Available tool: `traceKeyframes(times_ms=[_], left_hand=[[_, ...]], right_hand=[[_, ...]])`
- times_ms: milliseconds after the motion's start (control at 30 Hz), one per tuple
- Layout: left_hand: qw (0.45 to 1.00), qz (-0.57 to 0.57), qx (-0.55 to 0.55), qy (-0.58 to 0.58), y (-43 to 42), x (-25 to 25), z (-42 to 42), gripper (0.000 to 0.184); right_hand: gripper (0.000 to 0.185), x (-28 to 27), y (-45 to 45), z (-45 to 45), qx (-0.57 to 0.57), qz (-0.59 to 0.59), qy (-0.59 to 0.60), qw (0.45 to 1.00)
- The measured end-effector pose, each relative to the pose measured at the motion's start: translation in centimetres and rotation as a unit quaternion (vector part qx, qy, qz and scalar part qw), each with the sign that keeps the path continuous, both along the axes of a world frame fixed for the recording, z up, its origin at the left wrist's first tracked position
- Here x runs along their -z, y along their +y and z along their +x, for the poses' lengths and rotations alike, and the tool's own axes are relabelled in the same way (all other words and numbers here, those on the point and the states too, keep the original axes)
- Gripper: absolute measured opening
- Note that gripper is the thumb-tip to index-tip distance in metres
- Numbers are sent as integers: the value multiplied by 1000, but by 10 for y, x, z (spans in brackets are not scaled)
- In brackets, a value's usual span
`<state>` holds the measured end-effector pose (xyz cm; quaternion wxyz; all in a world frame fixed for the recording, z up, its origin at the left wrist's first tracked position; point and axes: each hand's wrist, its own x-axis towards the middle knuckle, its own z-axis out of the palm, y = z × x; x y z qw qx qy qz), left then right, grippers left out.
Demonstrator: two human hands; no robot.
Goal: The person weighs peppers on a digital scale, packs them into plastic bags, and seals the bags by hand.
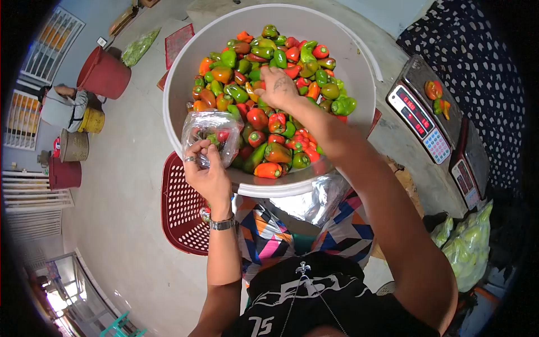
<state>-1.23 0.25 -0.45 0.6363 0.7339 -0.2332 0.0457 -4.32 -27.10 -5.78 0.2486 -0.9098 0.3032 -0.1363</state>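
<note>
A large grey basin (362,62) holds many red, green and orange peppers (268,153). My left hand (208,174) is at its near left rim, fingers closed on the edge of a clear plastic bag (227,121). A few peppers show through the film. My right hand (278,89) is down among the peppers near the middle of the basin, back of the hand up. Its fingertips are partly hidden, so I cannot tell whether they grip a pepper.
A dark red perforated basket (175,194) stands below the basin on the left. On the right are a digital scale (418,121) with a few peppers, a second scale (466,178) and a bag of green produce (469,247). Red buckets (105,73) stand at the far left.
</note>
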Motion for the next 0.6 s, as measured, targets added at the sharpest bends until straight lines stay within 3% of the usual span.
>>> traceKeyframes(times_ms=[67,133,200,233,300,333,367,433,467,500,567,600], left_hand=[[999,28,-5,-16,1,-2,-2,9],[1000,-17,9,-6,-1,0,-3,8],[999,-17,19,-26,1,4,1,9],[999,-32,17,-29,0,7,4,11],[1000,-22,8,-5,1,5,2,11],[1000,-12,8,-4,0,1,0,12],[1000,-16,11,-6,0,2,0,10],[1000,-24,15,-12,0,5,2,8],[999,-32,16,-8,-1,5,1,8],[1000,-27,13,-5,-1,4,0,9],[1000,-19,7,0,-2,1,-1,10],[1000,-15,9,-2,-2,0,-2,10]], right_hand=[[58,-10,-9,-9,-6,40,-4,999],[53,-64,-14,-47,4,211,-59,976],[44,-80,-28,-110,-16,371,-253,893],[39,-83,-37,-151,-42,409,-376,830],[36,-84,-63,-241,36,556,-489,672],[33,-75,-75,-286,94,566,-512,639],[24,-62,-85,-328,186,527,-525,642],[16,-29,-111,-418,231,513,-501,658],[20,-29,-106,-443,263,463,-531,659],[27,-41,-96,-458,341,424,-552,632],[35,-31,-113,-507,394,400,-594,576],[35,-17,-127,-528,437,319,-553,634]])
